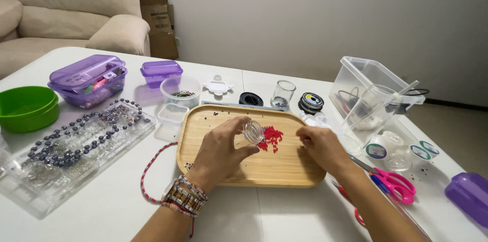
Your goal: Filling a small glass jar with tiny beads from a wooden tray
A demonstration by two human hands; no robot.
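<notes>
Red beads (pixel 269 138) sit in a small loose pile on the wooden tray (pixel 239 168), just right of centre.

Head view: left hand (pixel 221 150) grips a small clear jar (pixel 253 131) between thumb and fingertips, tipped on its side with the mouth towards the pile, nearly touching the beads. Looks like the tipping-out step, with the jar seemingly about empty; hard to tell if any beads remain inside. Right hand (pixel 321 145) rests palm down at the tray's right edge, fingers curled loosely, holding nothing as far as can be seen; fingertips point at the pile but stay apart from it.

Left wrist wears stacked bracelets (pixel 184 197). A red beaded strand (pixel 152 166) loops on the white table (pixel 112 206) beside the tray. Pink scissors (pixel 394 183) lie right of the right forearm. Clear bead organiser (pixel 76 145) with a dark bead string sits far left.

Likely next: pick single beads, needing a fine pinch and a steady hand so the pile does not scatter or roll over the tray lip.
</notes>
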